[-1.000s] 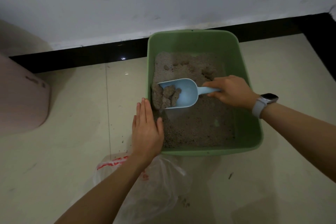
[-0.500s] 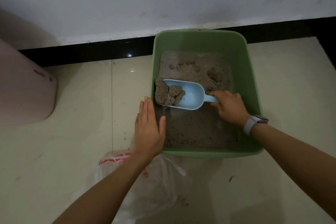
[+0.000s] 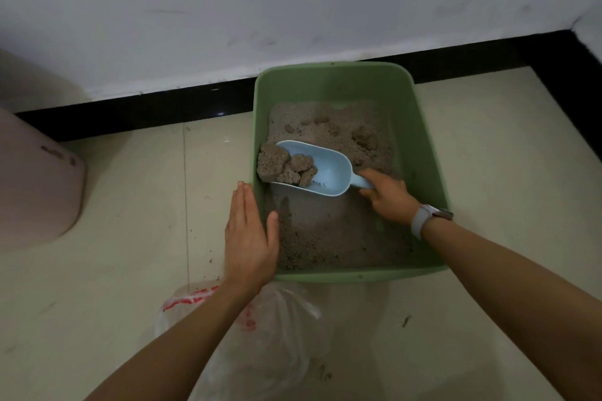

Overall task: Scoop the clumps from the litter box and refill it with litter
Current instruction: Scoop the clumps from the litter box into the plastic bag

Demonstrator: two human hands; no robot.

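Head view | progress: we hold a blue scoop [image 3: 321, 169] loaded with clumps [image 3: 285, 166] over the green litter box [image 3: 426, 153] on the floor; more lumps remain at the far end, refill not begun | right hand [image 3: 389, 195] grip curled round handle | left hand [image 3: 250, 234] flat, fingers straight, on the box's near-left rim | clumps grey-brown, chunky, piled at scoop's mouth | plastic bag [image 3: 280, 329] lies just before the box

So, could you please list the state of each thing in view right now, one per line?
Scoop: loaded with clumps, gripped by its handle.
Litter box: on the floor, litter still lumpy at the far end.
Plastic bag: crumpled on the floor.
Right hand: grips the scoop handle.
Left hand: flat against the box's left wall.
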